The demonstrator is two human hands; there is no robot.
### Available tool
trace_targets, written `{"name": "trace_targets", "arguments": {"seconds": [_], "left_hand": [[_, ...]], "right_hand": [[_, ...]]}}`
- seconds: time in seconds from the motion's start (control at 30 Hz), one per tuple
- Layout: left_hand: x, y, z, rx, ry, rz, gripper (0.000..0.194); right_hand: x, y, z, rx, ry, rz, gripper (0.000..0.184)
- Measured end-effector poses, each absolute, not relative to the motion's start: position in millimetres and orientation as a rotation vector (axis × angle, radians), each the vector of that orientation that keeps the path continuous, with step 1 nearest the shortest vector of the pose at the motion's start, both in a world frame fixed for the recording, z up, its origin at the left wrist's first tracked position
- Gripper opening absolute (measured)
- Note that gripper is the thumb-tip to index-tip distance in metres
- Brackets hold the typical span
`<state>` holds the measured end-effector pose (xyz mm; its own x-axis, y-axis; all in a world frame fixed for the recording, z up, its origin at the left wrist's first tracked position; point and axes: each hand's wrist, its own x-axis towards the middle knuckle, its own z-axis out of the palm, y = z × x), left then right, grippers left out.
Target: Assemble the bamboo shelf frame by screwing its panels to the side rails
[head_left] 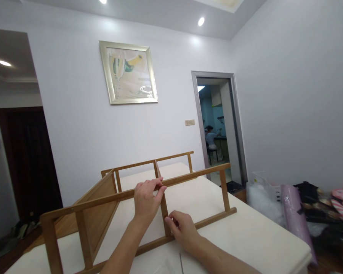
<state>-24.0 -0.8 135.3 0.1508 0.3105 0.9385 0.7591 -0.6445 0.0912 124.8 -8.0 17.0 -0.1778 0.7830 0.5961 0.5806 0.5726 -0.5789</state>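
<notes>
Your left hand [148, 195] pinches nearly closed at the wooden frame's top rail [188, 177]; at its five o'clock, your loosely curled right hand [184, 230] touches the middle upright [164, 207].

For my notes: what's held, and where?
The wooden frame: left hand on the top rail at its middle, right hand low on the middle upright.

Left hand [147, 198], bare, slim fingers, narrow wrist, right hand [185, 231], bare, likewise slim-fingered, two forearms [125, 243], bare, smooth, gently tapering.

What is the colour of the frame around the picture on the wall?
The picture frame is pale gold; the head view shows it best.
</notes>
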Motion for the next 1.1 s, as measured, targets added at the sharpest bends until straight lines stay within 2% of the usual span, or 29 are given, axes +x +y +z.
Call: {"name": "trace_targets", "arguments": {"seconds": [0.1,0.2,0.57,0.87,1.1], "left_hand": [[-23.8,-0.2,135.4,-2.038,-0.998,-1.511,0.001],[-24.2,-0.7,136.0,-2.056,-0.995,-1.505,0.005],[-25.6,-3.4,135.3,-2.054,-1.023,-1.451,0.027],[-23.4,-2.0,135.3,-2.051,-1.033,-1.499,0.003],[-24.8,-4.4,138.1,-2.073,-1.005,-1.467,0.012]], "right_hand": [[124.9,-7.2,15.9,-1.113,-1.875,0.27,0.031],[125.1,-6.0,14.8,-1.115,-1.879,0.269,0.032],[125.2,-7.2,16.1,-1.097,-1.88,0.261,0.035],[124.3,-7.9,15.7,-1.101,-1.872,0.262,0.035],[124.6,-6.4,14.2,-1.101,-1.877,0.242,0.037]]}}
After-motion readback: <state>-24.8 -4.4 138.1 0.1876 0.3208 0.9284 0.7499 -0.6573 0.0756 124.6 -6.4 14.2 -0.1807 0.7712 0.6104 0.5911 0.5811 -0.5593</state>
